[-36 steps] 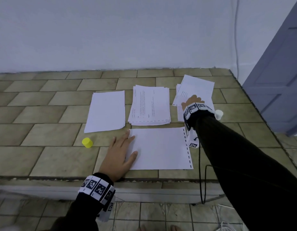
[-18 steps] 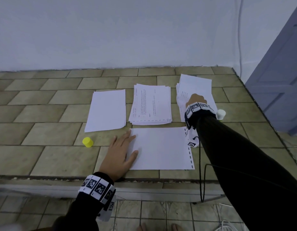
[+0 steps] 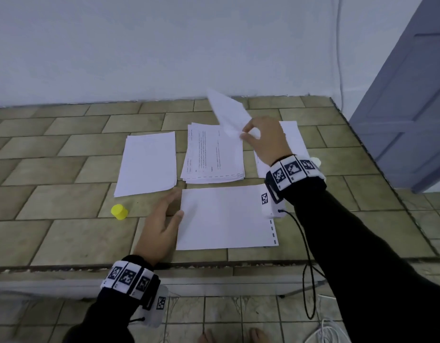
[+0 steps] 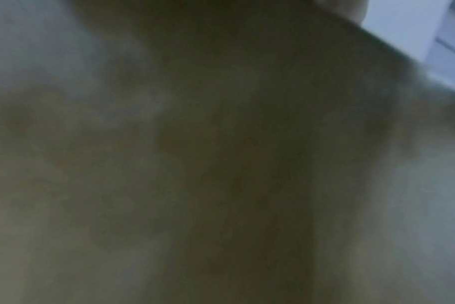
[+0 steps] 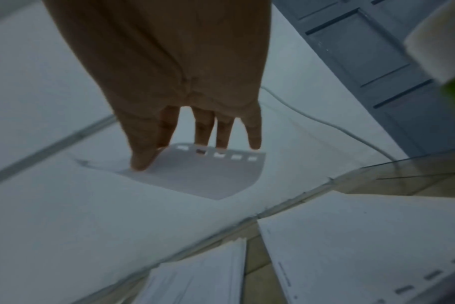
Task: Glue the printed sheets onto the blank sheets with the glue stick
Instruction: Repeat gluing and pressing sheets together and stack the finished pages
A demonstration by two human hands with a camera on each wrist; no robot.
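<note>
Pinching a lifted sheet [image 3: 227, 112] between thumb and fingers [image 5: 203, 131], right hand [image 3: 265, 139]; left hand [image 3: 162, 229] lies flat.

The surface [image 3: 65, 231] is showing olive-tan tiles laid brick-fashion with dark grout lines; the cap [image 3: 119, 211] is showing bright yellow; the blank stack [image 3: 147, 163] is looking plain white; the printed stack [image 3: 214, 154] is showing white with fine black text and a dashed black line; the front sheet [image 3: 223, 216] is lying white with black dashes along one edge; the wristbands [image 3: 291, 170] are carrying black-and-white square markers; the sleeves [image 3: 362, 243] are showing black; the door [image 3: 411, 95] is looking grey-blue.
</note>
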